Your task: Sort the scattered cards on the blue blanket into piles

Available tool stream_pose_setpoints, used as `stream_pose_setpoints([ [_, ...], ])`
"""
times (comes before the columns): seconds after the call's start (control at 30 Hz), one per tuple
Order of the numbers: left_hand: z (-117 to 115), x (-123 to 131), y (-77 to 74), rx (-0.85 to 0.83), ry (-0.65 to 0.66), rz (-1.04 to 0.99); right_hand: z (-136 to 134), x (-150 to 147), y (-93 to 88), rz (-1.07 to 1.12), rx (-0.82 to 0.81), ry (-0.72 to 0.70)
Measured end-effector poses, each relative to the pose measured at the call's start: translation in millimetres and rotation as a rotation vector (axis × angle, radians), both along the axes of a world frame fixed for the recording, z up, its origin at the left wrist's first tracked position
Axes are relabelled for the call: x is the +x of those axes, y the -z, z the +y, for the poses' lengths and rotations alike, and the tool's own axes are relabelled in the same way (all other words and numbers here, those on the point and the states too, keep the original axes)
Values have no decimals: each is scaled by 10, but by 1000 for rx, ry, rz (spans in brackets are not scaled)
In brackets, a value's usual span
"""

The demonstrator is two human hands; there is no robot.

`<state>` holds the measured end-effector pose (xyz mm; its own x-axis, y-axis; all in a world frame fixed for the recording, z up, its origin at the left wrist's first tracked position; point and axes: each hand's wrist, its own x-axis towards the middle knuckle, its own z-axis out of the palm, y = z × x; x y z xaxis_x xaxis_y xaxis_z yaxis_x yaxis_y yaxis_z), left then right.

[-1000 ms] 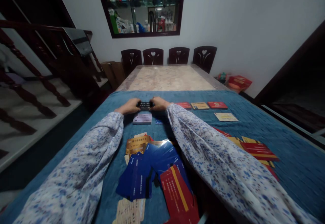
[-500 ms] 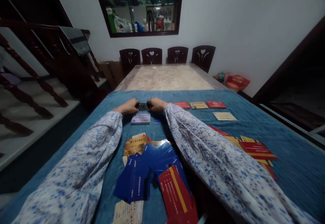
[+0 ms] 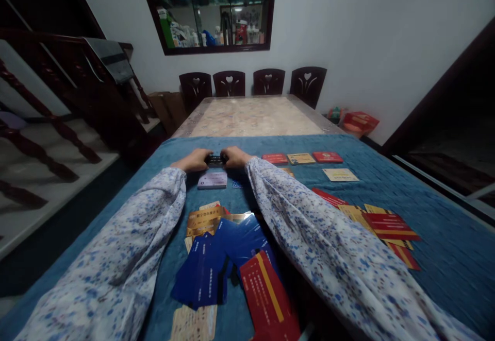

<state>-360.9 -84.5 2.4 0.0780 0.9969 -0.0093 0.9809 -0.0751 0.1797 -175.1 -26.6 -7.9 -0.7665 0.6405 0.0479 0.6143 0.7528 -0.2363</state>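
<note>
At the far side of the blue cloth (image 3: 162,197), a stack of black cards (image 3: 215,160) sits between my two hands. My left hand (image 3: 194,160) grips its left end, and my right hand (image 3: 235,157) closes on the right end. Just nearer to me lies a pale purple card stack (image 3: 212,180), with a small blue patterned card (image 3: 237,184) partly hidden by my right sleeve. Closer still, between my forearms, are loose gold cards (image 3: 204,219), fanned blue cards (image 3: 209,271), red cards with a yellow stripe (image 3: 266,294) and a beige card (image 3: 194,323).
Right of my hands stand a red stack (image 3: 274,158), a yellow stack (image 3: 300,158) and another red stack (image 3: 327,157). A cream card (image 3: 341,175) lies nearer. Red and yellow cards (image 3: 390,226) spread beside my right forearm. Several chairs (image 3: 268,82) line the table's far end.
The view has shifted slightly. Both hands stay on the black card stack, with the right hand a little closer to the left. The other cards lie as before.
</note>
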Motion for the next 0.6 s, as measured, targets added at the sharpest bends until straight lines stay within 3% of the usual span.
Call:
stream_pose_setpoints([
  [0.33,-17,121,-47,-77,41,105,-96,2,-67,-3,-32,27],
  [0.6,-9,54,5,-9,29,114,-69,9,-39,1,-18,-1],
])
